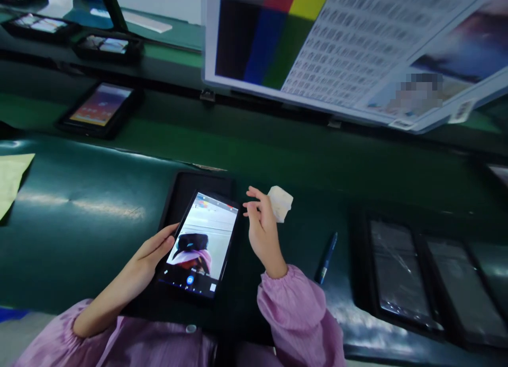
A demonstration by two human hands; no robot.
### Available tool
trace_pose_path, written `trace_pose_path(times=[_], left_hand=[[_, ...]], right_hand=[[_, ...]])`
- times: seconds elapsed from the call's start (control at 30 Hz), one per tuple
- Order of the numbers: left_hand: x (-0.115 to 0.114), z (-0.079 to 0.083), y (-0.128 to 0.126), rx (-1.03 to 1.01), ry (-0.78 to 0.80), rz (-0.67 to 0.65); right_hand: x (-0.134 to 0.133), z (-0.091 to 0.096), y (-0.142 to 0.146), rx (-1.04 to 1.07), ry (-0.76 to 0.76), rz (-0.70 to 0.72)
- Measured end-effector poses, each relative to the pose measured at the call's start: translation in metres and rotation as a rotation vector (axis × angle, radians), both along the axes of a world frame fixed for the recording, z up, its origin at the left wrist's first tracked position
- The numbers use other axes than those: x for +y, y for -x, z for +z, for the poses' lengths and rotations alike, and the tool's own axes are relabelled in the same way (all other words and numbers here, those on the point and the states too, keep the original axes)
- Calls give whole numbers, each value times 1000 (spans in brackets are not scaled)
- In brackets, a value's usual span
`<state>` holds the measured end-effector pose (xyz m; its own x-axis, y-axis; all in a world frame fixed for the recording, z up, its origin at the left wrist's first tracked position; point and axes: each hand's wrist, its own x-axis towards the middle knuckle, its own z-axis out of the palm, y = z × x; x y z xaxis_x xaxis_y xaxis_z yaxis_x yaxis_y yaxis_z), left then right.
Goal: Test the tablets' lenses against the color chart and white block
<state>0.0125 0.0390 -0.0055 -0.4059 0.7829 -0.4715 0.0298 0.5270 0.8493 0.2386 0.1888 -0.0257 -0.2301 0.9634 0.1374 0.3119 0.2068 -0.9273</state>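
Observation:
My left hand [153, 256] grips the left edge of a tablet [202, 245], tilted up towards me. Its lit screen shows a camera view with a dark headset and a pink cap, and a blue round button near the bottom. Just right of the tablet, my right hand [262, 229] hovers with its fingers apart and slightly bent, not touching the screen. A white crumpled piece of cloth or paper [281, 203] shows behind the back of that hand, apparently on the table. Beneath the tablet's upper left lies a black tray [186, 184].
A blue pen [328, 258] lies on the green table, right of my hand. Farther right are film-covered tablets in black trays [400, 266]. Another lit tablet [99, 107] stands at the back left. A printed colour chart board [278, 38] rises behind. Yellow paper [14, 179] lies left.

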Motion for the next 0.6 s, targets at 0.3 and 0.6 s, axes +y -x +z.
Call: trace_pose_path(times=[0.3, 0.6], left_hand=[[56, -18, -19, -344, -252, -88], [51, -37, -19, -478, -188, -79]], right_hand=[[-16, 4, 3, 280, 153, -220], [-20, 10, 5, 267, 143, -292]])
